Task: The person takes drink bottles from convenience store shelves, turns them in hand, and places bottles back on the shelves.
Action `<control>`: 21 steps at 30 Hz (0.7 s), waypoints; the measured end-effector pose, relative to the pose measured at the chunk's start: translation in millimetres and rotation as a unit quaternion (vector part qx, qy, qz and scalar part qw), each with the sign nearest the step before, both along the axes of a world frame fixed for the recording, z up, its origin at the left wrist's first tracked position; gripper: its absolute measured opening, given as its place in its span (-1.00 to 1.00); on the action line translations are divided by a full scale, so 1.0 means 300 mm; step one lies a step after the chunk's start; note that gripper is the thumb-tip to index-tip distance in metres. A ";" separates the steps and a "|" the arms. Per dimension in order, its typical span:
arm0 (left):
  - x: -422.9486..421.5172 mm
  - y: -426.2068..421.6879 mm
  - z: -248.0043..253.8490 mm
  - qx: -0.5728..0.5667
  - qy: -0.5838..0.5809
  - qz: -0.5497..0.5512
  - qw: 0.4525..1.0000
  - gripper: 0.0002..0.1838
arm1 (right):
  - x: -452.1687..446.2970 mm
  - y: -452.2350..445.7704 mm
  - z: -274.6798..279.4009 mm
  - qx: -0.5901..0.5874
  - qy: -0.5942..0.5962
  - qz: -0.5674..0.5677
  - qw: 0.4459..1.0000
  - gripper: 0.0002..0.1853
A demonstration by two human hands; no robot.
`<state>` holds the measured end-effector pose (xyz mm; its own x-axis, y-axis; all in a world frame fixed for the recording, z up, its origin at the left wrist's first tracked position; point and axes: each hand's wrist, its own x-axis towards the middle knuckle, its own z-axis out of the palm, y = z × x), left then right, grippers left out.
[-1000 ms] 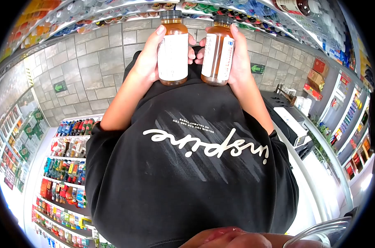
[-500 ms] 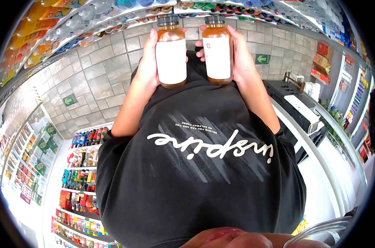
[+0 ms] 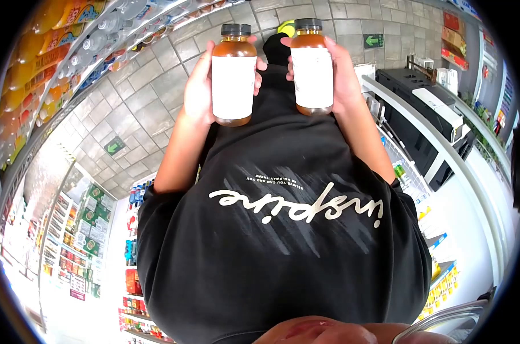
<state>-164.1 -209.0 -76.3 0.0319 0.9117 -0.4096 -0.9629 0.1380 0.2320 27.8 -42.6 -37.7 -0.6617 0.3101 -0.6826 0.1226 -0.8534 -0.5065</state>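
My left hand (image 3: 198,94) is wrapped around an amber bottle (image 3: 233,86) with a black screw cap and a wide white label. A matching amber bottle (image 3: 313,77) is gripped in my right hand (image 3: 346,80). Both bottles are upright in front of my black shirt (image 3: 294,218), side by side with a gap between them. Their caps are on, and brown-orange colour shows above and below the labels. I can make out no print on either label. The fingers behind each bottle are partly hidden.
Shelves of drink bottles (image 3: 88,43) run along the upper left. Grey tiled floor (image 3: 139,86) carries green arrow signs (image 3: 373,40). A white railing (image 3: 443,149) and black equipment (image 3: 409,86) stand to the right. Stocked shelves (image 3: 135,286) are at the lower left.
My view has swung: the shelf that crossed the top has shifted left, and more floor shows. The right bottle has turned, so its red label mark is out of sight. Both hands keep their hold.
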 end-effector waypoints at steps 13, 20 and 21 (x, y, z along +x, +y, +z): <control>0.043 0.116 0.062 -0.034 -0.083 0.025 0.996 -0.14 | -0.010 0.011 0.055 0.065 -0.041 -0.057 0.995 -0.32; 0.019 0.169 0.113 0.052 -0.154 0.006 0.987 -0.13 | -0.082 0.096 0.142 0.151 -0.026 0.068 0.986 -0.57; 0.007 0.186 0.128 0.082 -0.145 -0.002 0.986 -0.13 | -0.095 0.122 0.150 0.233 -0.043 0.107 0.966 -0.58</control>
<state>-162.1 -153.3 -37.8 0.1307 0.9642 -0.2306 -0.9914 0.1263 -0.0336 -0.8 -5.8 7.3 -0.6910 0.4595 -0.5580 0.3299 -0.4864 -0.8090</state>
